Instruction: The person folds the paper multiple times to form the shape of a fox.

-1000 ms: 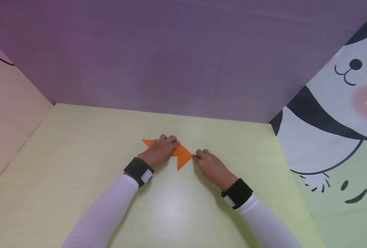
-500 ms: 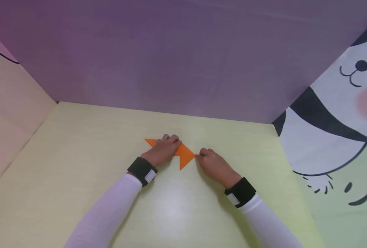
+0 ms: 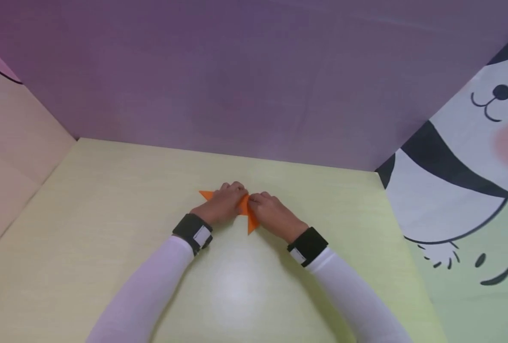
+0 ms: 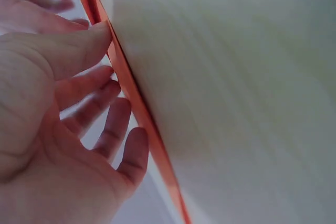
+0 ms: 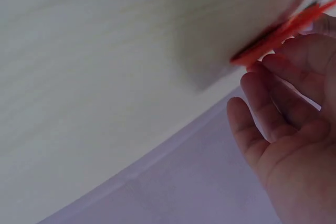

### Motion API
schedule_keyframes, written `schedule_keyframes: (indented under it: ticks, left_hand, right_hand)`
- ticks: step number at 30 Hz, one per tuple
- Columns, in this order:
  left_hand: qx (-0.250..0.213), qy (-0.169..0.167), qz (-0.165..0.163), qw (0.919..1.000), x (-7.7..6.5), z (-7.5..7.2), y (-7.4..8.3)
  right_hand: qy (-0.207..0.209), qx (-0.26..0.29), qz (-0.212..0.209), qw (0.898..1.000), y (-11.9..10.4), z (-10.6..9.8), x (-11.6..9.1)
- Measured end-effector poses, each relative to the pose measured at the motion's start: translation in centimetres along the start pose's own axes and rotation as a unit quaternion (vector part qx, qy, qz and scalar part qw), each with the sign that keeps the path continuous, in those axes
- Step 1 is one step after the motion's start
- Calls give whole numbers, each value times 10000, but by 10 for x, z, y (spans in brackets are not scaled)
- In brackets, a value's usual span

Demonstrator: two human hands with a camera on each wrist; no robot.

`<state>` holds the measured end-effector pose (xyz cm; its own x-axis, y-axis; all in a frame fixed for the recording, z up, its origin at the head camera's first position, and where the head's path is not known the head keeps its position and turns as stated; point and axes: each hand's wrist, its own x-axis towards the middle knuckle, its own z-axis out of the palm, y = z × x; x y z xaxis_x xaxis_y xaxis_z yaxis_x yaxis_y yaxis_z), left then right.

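Note:
A folded piece of orange paper (image 3: 243, 206) lies on the pale table, a pointed corner showing at its left and another at its lower right. My left hand (image 3: 220, 204) covers its middle. In the left wrist view, the thumb and fingertips press along the orange paper (image 4: 140, 100). On the right side, my right hand (image 3: 275, 213) pinches the paper's right flap, which is turned inward beside the left fingers. The right wrist view shows the red-orange paper edge (image 5: 273, 39) at the right fingertips; the exact pinch is partly hidden.
The pale wooden-look table (image 3: 232, 286) reaches a purple panel (image 3: 237, 85) at the back. A pinkish panel (image 3: 18, 143) stands on the left, and a wall with a cartoon animal (image 3: 464, 157) on the right. Both wrists wear black bands (image 3: 307, 246).
My right hand has moved left and slightly up, bringing the paper's right corner toward the left hand. The right side of the paper now shows narrower. The left hand stays on the paper.

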<state>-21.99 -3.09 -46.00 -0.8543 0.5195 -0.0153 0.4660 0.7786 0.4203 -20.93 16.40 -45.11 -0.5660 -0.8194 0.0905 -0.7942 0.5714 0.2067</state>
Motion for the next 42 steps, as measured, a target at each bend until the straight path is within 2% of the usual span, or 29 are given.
schedule_keyframes:
  ticks: [3,6,10,15,20,25,28,30,33,34,37,42]
  left_hand:
    - [-243,-26,-126,9996,2,-1,-3]
    - [-245,13,-298,9993,0,-4,-8]
    - [256,203,-768,9965,-13,-10,-16]
    - [700,482,-1406,9864,-32,-15,-25]
    - [535,628,-1572,9841,-38,-15,-32]
    - [-89,676,-1669,9836,-39,-17,-37]
    - [-793,895,-1664,9788,-38,-18,-37]
    - [-1385,1050,-1625,9713,-39,-19,-37]
    - [-2093,1188,-1403,9604,-40,-18,-34]
    - [-2217,1186,-1299,9591,-40,-17,-33]
    - [-2294,1168,-986,9612,-41,-14,-28]
    - [-2184,1031,-766,9674,-43,-11,-19]
  right_hand:
    - [-26,-29,-22,10000,0,3,2]
    - [-7,-114,-19,9999,-1,3,2]
    - [21,-113,-20,9999,-2,5,3]
    - [-90,-59,117,9999,-1,8,-1]
    - [-97,-153,158,9997,0,11,-3]
    - [-89,-53,117,9999,-2,13,-3]
    - [-75,-122,128,9998,-3,13,-2]
    - [-28,-182,130,9997,-4,11,-2]
    - [9,-234,148,9996,-4,9,-2]
    - [17,-210,160,9996,-4,8,-2]
    - [-37,-157,200,9997,-4,8,-1]
    - [-185,-148,248,9994,-3,10,-1]
